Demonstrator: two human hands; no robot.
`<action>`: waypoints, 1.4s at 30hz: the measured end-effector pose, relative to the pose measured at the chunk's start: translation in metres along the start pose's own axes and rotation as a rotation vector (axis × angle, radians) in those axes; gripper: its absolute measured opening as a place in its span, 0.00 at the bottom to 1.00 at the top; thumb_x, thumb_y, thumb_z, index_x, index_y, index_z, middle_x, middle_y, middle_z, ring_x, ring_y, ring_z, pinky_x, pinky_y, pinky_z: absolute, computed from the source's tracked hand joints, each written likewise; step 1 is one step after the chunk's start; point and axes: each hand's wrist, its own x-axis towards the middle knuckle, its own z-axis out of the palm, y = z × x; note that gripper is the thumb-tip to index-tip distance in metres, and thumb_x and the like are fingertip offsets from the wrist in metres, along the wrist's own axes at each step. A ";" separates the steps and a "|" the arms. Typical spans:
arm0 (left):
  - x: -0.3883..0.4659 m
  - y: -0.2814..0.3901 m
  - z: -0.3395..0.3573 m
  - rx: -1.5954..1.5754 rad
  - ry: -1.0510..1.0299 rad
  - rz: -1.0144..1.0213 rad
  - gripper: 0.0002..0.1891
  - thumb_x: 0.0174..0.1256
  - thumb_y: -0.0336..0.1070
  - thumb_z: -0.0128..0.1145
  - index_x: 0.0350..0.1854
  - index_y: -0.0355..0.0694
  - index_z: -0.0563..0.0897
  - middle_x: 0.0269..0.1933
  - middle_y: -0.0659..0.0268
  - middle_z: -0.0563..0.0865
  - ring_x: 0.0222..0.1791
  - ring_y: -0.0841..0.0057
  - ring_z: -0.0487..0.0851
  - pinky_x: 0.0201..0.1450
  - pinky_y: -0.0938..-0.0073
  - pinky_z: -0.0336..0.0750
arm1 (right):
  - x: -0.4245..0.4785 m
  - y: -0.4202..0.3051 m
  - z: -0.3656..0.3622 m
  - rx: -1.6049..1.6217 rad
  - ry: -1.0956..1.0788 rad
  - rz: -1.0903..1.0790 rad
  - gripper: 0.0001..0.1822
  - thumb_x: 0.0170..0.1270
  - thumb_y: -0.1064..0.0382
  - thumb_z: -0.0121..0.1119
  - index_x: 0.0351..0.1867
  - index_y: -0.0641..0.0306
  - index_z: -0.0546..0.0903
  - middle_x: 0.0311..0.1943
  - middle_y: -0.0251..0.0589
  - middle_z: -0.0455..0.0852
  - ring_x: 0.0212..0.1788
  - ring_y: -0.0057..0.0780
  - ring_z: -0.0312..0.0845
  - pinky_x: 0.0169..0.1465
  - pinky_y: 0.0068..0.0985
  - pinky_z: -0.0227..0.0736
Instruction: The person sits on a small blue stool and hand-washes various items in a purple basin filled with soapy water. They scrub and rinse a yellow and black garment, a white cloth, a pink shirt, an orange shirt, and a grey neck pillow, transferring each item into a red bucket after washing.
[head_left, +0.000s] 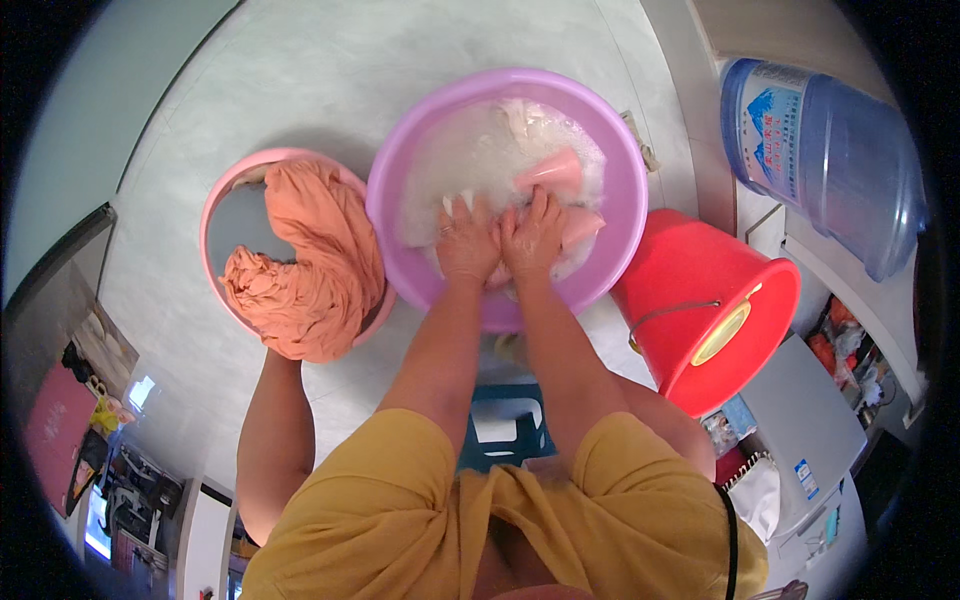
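Soapy, cloudy water fills much of a large purple plastic basin (512, 76) on the floor before me. My left hand (468, 244) presses down in it, fingers spread, with white suds between them. Beside it, touching at the thumbs, my right hand (534, 236) lies over wet pink cloth (581, 225); whether it grips the cloth is unclear. Another pink piece of cloth (555, 172) bulges above the water just beyond. Pale cloth (529, 120) shows near the basin's far side. What lies under the left palm is hidden by foam.
A pink basin (214, 196) at the left holds twisted orange cloth (322, 247). At the right, a red bucket (667, 262) leans over with a yellow object inside. A large blue water jug (847, 157) is beyond it. A dark green plastic stool (487, 442) is between my legs.
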 end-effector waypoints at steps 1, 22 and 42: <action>0.009 -0.004 -0.001 -0.079 -0.140 -0.055 0.27 0.68 0.51 0.46 0.68 0.48 0.69 0.66 0.49 0.69 0.68 0.48 0.64 0.70 0.47 0.54 | 0.008 0.001 0.003 0.002 -0.089 0.017 0.34 0.55 0.55 0.60 0.64 0.64 0.67 0.62 0.62 0.66 0.63 0.61 0.61 0.65 0.48 0.59; 0.125 -0.016 -0.068 -0.793 -0.610 -0.236 0.32 0.61 0.62 0.49 0.56 0.39 0.80 0.56 0.55 0.82 0.59 0.64 0.78 0.61 0.63 0.68 | 0.065 -0.019 -0.033 0.824 -0.368 0.357 0.18 0.50 0.64 0.65 0.42 0.70 0.80 0.32 0.42 0.85 0.33 0.27 0.81 0.37 0.28 0.76; -0.016 -0.010 -0.011 0.126 0.196 0.195 0.31 0.61 0.54 0.53 0.68 0.54 0.68 0.65 0.50 0.66 0.62 0.38 0.64 0.62 0.28 0.53 | 0.002 -0.032 -0.057 -0.139 0.156 0.115 0.34 0.51 0.55 0.59 0.63 0.59 0.71 0.64 0.59 0.66 0.63 0.59 0.63 0.63 0.48 0.62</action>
